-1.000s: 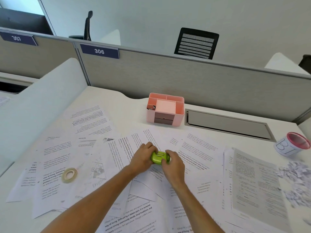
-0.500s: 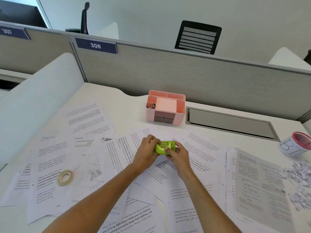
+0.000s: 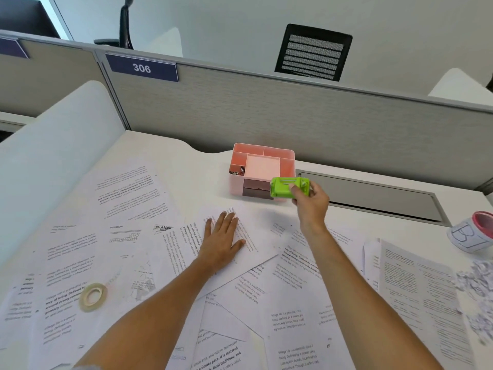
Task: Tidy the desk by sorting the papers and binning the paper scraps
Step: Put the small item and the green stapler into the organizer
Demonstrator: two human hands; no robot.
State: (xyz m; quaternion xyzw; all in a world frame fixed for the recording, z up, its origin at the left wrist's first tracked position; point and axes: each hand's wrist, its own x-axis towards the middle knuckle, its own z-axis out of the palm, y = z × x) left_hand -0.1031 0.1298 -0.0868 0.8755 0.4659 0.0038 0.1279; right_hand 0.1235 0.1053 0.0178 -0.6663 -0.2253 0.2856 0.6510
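The right hand [image 3: 310,206] pinches a green stapler [image 3: 289,187], long axis level, left to right, beside the pink organizer [image 3: 262,170]. The left hand [image 3: 222,243] lies spread flat, pressing papers [image 3: 248,236] on the worktop [image 3: 186,161]; paper scraps [image 3: 477,289] lie far right of both hands.

One view only, from a camera worn on the person's head. It looks forward and down across the desk [image 3: 165,156] from the near edge, facing the grey partition [image 3: 266,116] that closes the far side. Wide-angle lens: straight edges bow toward the frame borders. Both forearms enter from the bottom edge, so the camera sits close above the work area. Printed papers [image 3: 128,190] fill the lower frame; a black chair back [image 3: 313,53] shows beyond the partition. No second view overlaps.
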